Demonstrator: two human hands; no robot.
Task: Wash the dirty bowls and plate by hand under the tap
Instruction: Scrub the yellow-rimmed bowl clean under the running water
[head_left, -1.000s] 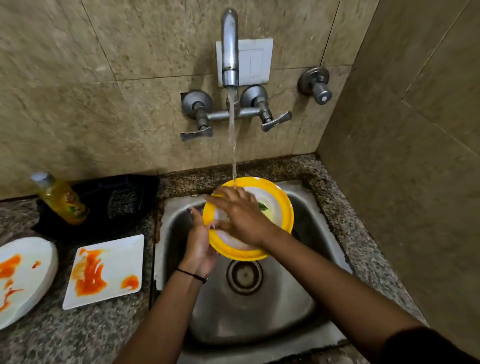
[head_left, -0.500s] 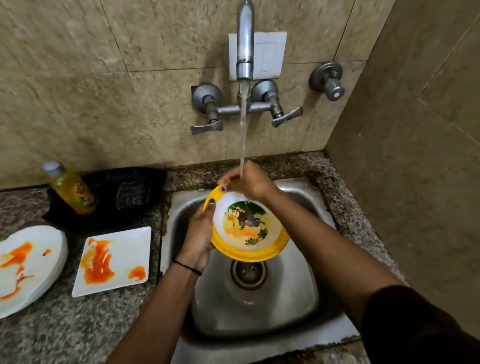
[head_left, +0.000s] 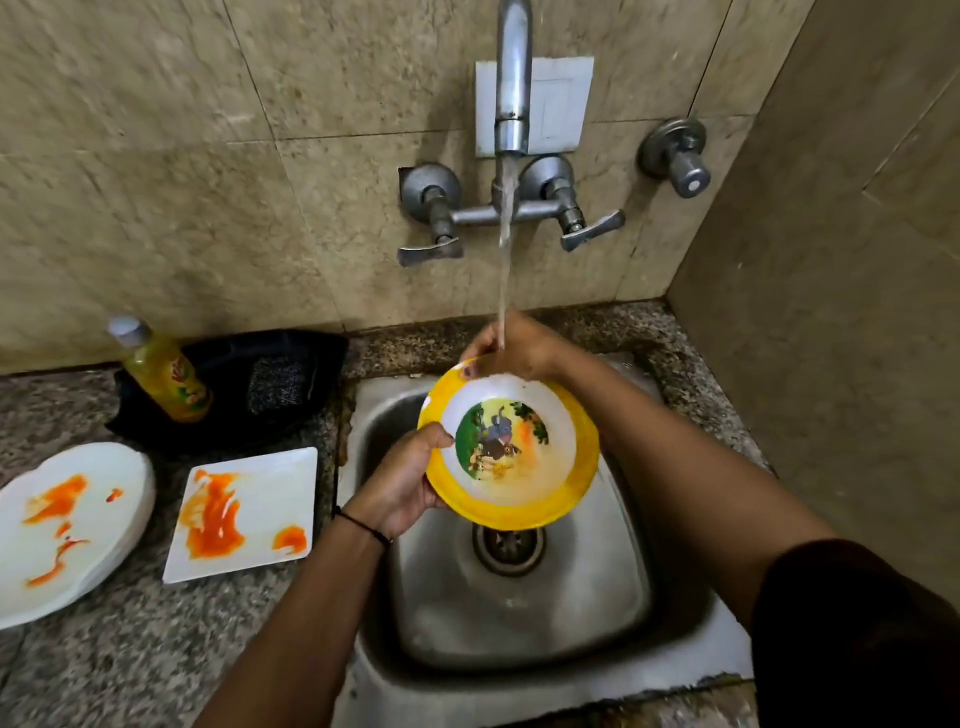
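A thin black cord bracelet (head_left: 363, 526) circles the wrist just behind the left grip (head_left: 402, 486). Behind the right grip (head_left: 511, 345) the forearm is bare, with a dark sleeve (head_left: 857, 639) starting past the elbow.

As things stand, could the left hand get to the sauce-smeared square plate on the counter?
Probably yes, but not at once. The square plate lies uncovered on the counter just left of the sink, beside the left hand, with nothing between them. That hand, though, grips the yellow bowl and must let go first.
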